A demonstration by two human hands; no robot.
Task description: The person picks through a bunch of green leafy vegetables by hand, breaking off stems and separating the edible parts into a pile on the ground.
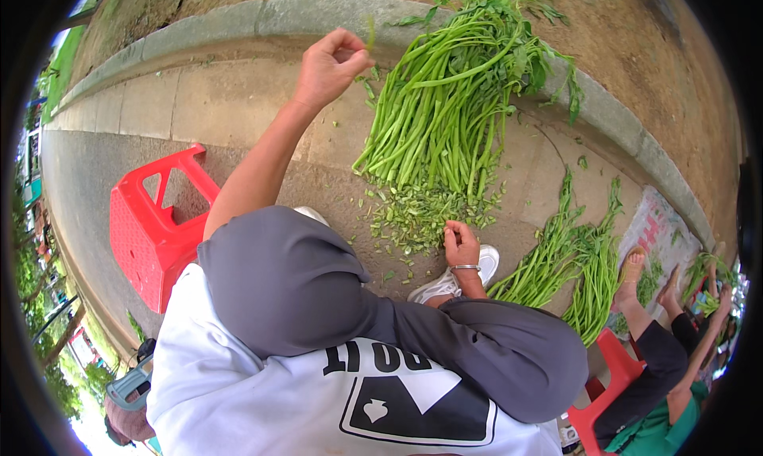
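A big heap of long leafy green stems (445, 98), much like water spinach, lies across the pavement with its leaves over the kerb. Short chopped green bits (405, 218) are scattered at its near, cut end. Left of the heap, my left hand (334, 67) is raised with fingers curled in a pinch. A thin blurred green sliver (370, 31) shows just past its fingertips; whether they hold it I cannot tell. My right hand (461, 245), with a bracelet at the wrist, is closed beside the chopped bits, above my white shoe (469, 273). What its fingers hold, if anything, is hidden.
A red plastic stool (159, 226) lies tipped at my left. More green stems (564, 265) lie at right, near a pale printed sack (648, 229). Another person (660, 376) sits at far right by a red stool (608, 384). A concrete kerb (278, 17) curves behind.
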